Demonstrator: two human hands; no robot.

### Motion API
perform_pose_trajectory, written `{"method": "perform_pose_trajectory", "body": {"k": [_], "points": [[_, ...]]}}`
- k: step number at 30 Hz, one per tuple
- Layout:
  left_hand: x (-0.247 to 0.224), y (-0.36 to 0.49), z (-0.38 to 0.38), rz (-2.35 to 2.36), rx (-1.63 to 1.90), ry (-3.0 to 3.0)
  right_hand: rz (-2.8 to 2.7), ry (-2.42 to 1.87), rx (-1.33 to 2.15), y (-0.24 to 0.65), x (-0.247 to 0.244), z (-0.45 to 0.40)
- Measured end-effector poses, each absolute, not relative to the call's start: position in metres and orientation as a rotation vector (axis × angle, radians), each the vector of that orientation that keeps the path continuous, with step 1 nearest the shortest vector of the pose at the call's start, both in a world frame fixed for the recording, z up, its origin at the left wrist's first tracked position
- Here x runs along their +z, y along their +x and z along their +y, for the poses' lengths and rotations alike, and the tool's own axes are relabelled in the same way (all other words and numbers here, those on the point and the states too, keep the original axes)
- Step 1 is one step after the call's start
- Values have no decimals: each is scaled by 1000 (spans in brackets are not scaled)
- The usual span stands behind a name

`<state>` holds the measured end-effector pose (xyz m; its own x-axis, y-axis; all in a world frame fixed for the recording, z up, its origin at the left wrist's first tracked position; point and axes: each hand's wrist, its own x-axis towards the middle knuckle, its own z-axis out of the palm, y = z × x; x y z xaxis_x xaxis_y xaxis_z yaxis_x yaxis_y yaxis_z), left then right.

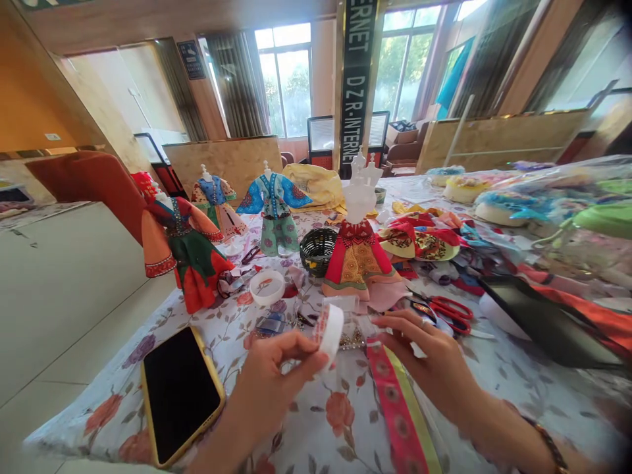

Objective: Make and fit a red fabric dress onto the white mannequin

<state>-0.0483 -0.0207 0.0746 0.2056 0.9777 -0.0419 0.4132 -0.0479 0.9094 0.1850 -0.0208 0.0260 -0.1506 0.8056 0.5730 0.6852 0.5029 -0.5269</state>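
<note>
While clamping a white roll (333,336) between thumb and fingers of the left hand (271,372), has the right hand (429,352) loosely open at about three o'clock from the roll, fingers spread and slightly curved. Cannot tell whether touching the far end of a pink-and-yellow-green ribbon (395,411) with that thumb or only hovering near it. Toward twelve o'clock, see a dark woven basket (309,261), too shadowed inside for its contents to be told. Just beyond the roll, see a clear plastic container (340,303), contents likewise unclear, with small beads (351,342) near it. At ten o'clock, see a hollow white ring (267,298) framing only flowered cloth. Held on edge above the table, roll leaning toward one o'clock, red print facing nine. Ribbon laid lengthwise from eleven to five o'clock.
</note>
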Motion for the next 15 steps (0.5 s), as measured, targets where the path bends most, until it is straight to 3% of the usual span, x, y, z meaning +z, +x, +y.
{"method": "perform_pose_trajectory", "body": {"k": [7,15], "points": [[57,-18,-41,1140,772,1378,-1862,-915,152,165,56,-43],[53,-11,-45,1164,808,1384,-1841,-947,198,167,54,-42]]}}
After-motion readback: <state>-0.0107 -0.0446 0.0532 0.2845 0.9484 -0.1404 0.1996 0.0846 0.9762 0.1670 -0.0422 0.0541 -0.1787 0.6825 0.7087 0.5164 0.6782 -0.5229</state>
